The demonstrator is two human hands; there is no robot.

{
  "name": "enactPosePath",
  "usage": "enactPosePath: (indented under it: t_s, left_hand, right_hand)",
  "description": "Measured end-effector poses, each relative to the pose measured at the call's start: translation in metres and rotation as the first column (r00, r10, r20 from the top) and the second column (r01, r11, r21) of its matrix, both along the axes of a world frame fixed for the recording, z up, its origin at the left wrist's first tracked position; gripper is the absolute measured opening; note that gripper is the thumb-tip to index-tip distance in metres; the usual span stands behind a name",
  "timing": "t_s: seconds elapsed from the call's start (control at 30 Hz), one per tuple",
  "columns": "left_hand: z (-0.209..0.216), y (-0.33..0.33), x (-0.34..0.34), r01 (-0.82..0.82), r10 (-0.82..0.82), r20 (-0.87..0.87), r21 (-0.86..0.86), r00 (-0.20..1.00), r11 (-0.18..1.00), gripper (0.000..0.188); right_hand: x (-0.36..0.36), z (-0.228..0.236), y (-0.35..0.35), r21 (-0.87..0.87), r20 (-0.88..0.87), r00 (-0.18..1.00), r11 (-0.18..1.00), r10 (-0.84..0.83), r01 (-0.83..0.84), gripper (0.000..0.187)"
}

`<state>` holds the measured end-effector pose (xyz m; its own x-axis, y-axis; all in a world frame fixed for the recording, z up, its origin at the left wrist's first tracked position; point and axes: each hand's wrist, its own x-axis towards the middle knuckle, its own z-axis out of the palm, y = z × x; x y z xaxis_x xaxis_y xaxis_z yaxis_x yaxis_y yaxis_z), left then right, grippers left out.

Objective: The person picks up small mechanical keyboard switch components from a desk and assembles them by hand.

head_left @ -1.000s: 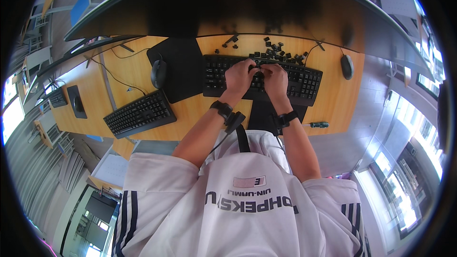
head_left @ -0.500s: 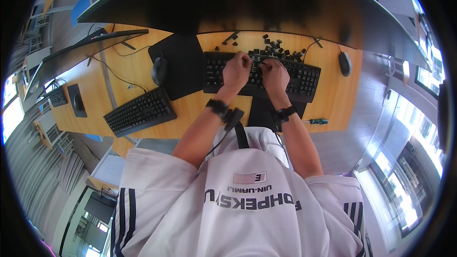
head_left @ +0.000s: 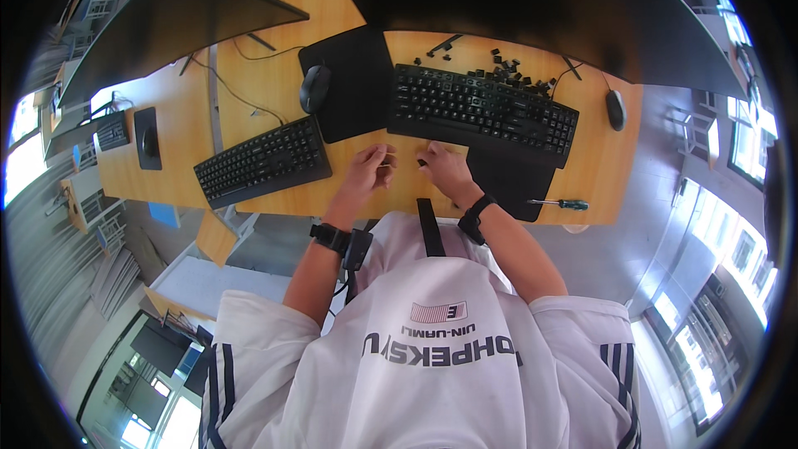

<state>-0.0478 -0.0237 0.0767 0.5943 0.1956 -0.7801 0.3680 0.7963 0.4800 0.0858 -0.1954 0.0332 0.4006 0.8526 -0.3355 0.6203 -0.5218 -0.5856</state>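
Observation:
Just in front of the black keyboard [head_left: 482, 108], both my hands are raised off its keys, near the desk's front edge. My right hand [head_left: 449, 173] is closed in a pinch on a small black keycap [head_left: 423, 163]. Facing it, a short gap to the left, my left hand [head_left: 366, 173] has its fingers curled together; whatever they hold is too small to make out. Several loose black keycaps [head_left: 515, 75] lie scattered along the far side of the keyboard, some close against its back edge.
A second keyboard [head_left: 262, 162] lies at the left, with a mouse [head_left: 314, 88] on a black mouse pad [head_left: 353, 100] behind it. A screwdriver [head_left: 572, 204] rests near the front right edge, and another mouse [head_left: 615, 110] lies farther right. A large monitor [head_left: 532, 0] spans the back.
Both hands have drawn back from over the keyboard toward me and moved apart. The keyboard's keys are now uncovered. My view has shifted, so the desk sits differently in the picture.

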Motion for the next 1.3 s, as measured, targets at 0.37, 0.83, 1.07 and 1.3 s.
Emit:
enactPosePath:
  t_s: [0.37,0.83,1.07,1.3]
  left_hand:
    - [0.052,-0.008,-0.009,0.324,-0.357,0.100,0.248,0.929,0.913,0.030]
    - [0.105,-0.021,0.021,0.386,-0.430,0.162,0.247,0.888,0.889,0.030]
    - [0.113,-0.038,0.035,0.390,-0.450,0.025,0.456,0.893,0.800,0.036]
    - [0.122,-0.040,0.032,0.389,-0.481,-0.026,0.627,0.876,0.675,0.040]
  right_hand:
    - [-0.009,0.100,-0.009,-0.126,-0.921,0.232,0.804,-0.312,0.581,0.028]
    - [-0.004,0.151,-0.017,0.070,-0.882,0.393,0.754,-0.259,0.653,0.023]
    - [0.004,0.154,-0.020,0.154,-0.692,0.658,0.831,-0.295,0.535,0.023]
    - [-0.002,0.165,-0.012,0.192,-0.659,0.701,0.839,-0.273,0.508,0.022]
